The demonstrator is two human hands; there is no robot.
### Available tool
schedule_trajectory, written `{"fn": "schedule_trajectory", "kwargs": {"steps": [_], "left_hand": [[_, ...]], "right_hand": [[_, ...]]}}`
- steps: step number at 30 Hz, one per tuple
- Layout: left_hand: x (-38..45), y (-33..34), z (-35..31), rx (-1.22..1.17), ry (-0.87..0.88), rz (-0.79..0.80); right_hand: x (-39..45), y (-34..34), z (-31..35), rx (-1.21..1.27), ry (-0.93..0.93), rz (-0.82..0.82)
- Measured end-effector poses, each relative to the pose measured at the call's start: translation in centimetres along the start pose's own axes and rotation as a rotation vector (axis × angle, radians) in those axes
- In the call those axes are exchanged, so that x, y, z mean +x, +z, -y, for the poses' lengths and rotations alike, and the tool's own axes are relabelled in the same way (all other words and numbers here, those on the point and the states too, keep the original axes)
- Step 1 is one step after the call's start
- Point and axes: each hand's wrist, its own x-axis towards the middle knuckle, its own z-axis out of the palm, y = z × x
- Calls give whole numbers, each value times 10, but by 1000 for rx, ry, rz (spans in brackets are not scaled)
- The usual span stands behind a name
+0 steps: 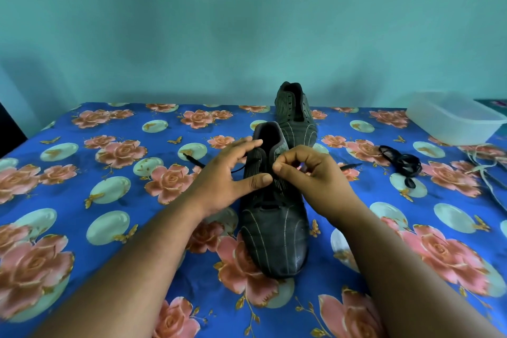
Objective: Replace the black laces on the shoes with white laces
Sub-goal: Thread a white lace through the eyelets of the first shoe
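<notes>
Head view: near black shoe (274, 228) toe-forward on floral-clothed bench (109, 129), second shoe (295, 115) just behind. Left hand (227, 178) spread, fingers straight, resting on near shoe's collar. Right hand (307, 170) curled, pinching black lace (349, 165) at eyelets. Removed black lace (403, 163) coiled right; white laces (482, 159) near plastic tub (452, 118).

A home: floral cloth (109, 123) on table, teal wall (247, 22).
</notes>
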Motion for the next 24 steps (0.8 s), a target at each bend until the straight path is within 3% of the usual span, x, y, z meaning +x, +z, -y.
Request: {"fn": "schedule_trajectory", "kwargs": {"steps": [5,9,11,15,17,19,22,24], "left_hand": [[1,-1,1,7,-16,7],[1,0,4,28,-9,-4],[1,0,4,17,-9,-9],[2,1,5,15,-32,-20],[2,1,6,31,-40,-23],[3,1,5,31,-39,-22],[2,1,6,28,-26,-10],[2,0,6,29,-22,-4]], "right_hand": [[-3,-1,3,250,124,62],[-1,5,1,-112,-58,-71],[0,4,-2,-139,-108,-89],[0,-2,3,458,42,-70],[0,-5,5,608,110,-88],[0,-5,4,510,114,-92],[-2,2,3,82,18,-96],[-1,4,3,-24,10,-113]]}}
